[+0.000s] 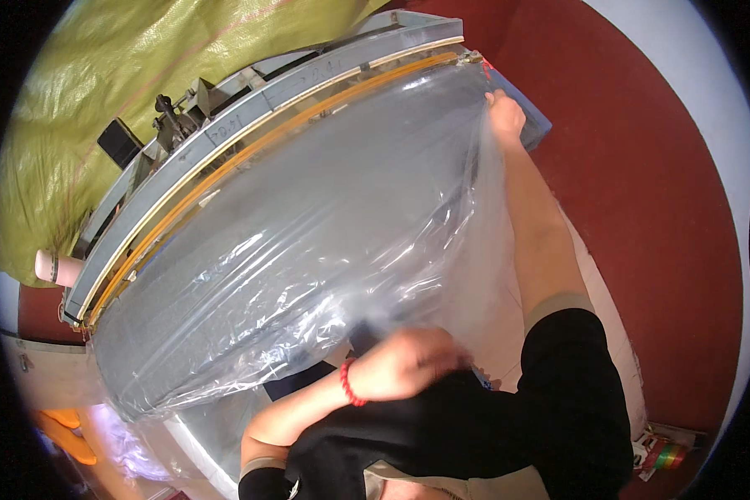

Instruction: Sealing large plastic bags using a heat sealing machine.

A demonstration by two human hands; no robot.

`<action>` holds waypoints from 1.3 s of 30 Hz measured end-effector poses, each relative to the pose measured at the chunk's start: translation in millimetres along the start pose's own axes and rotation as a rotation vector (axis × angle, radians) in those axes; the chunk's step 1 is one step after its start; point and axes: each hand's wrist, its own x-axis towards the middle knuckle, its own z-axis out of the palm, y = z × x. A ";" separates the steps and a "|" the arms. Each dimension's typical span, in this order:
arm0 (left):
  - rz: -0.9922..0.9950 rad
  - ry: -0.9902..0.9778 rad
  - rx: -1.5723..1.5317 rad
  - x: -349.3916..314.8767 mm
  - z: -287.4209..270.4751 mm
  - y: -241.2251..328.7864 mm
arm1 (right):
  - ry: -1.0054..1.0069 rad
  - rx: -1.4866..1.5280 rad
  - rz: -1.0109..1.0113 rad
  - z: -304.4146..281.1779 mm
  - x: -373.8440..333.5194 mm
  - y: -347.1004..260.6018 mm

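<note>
A clear plastic sheet (333,192) lies over the broad grey surface in front of me, creased and shiny along its near side. My right hand (506,118) reaches out to the far right corner, its fingers closed on the sheet's edge there. Close to my body is my left hand (404,362), with a red beaded bracelet (350,383) on its wrist. Its fingers are curled and somewhat blurred. The loose side of the sheet hangs down from the right hand to the left fingers, which appear to pinch it.
Along the far side curves a grey metal frame (267,100) with an orange strip (308,112). A black phone-like object (121,143) and a pink cylinder (58,267) sit by it. Yellow-green woven sheeting (142,50) lies beyond. Orange slippers (68,437) are at lower left.
</note>
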 end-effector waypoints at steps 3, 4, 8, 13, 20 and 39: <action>0.456 -0.201 0.042 4.7 0.6 44.2 | -0.024 0.030 -0.009 0.3 2.6 5.0; 0.515 -0.276 0.030 5.6 -4.4 45.0 | -0.027 0.035 -0.006 0.1 2.6 5.3; 0.325 0.217 -0.026 10.3 -13.4 -4.4 | -0.002 0.040 -0.004 1.4 3.9 3.1; -0.341 0.528 0.340 20.8 -19.4 -97.1 | -0.018 0.026 -0.002 -0.5 1.1 -2.6; 0.592 0.224 -0.383 -74.2 -56.1 24.7 | -0.092 -0.040 -0.013 2.4 1.9 -1.8; 0.447 2.242 -0.148 -389.5 -3.5 53.3 | -0.020 -0.055 -0.043 -1.2 -1.1 4.6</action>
